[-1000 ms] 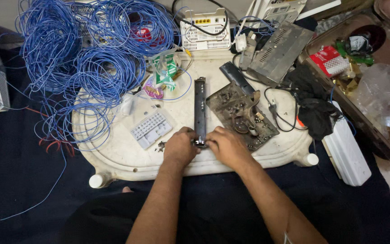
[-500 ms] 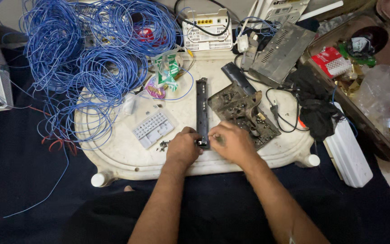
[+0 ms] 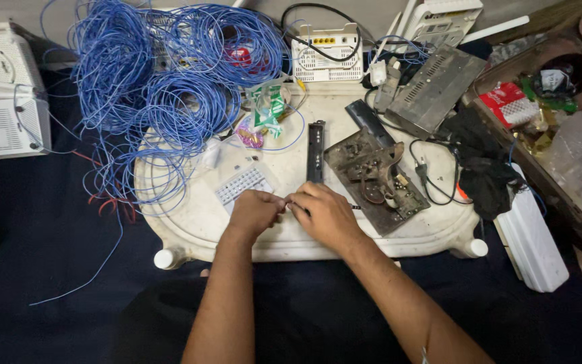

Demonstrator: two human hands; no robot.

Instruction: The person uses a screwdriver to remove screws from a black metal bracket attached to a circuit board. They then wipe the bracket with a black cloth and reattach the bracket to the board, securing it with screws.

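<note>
While both hands meet at the front edge of the white desk (image 3: 190, 229), the work is tiny and close.
Left hand (image 3: 254, 212): curled shut, fingertips pinching something small, too small to name.
Right hand (image 3: 325, 216): closed over the near end of the black strip (image 3: 315, 152), which lies flat, pointing away.
Handling: strip looks light, stiff and narrow; best held by its long edges, I judge.
Beside it: dusty circuit board (image 3: 372, 178) just right, white keypad (image 3: 240, 183) just left.
Crowding: blue wire coils (image 3: 149, 87) spill over the far left; black cable (image 3: 439, 182) trails right.
</note>
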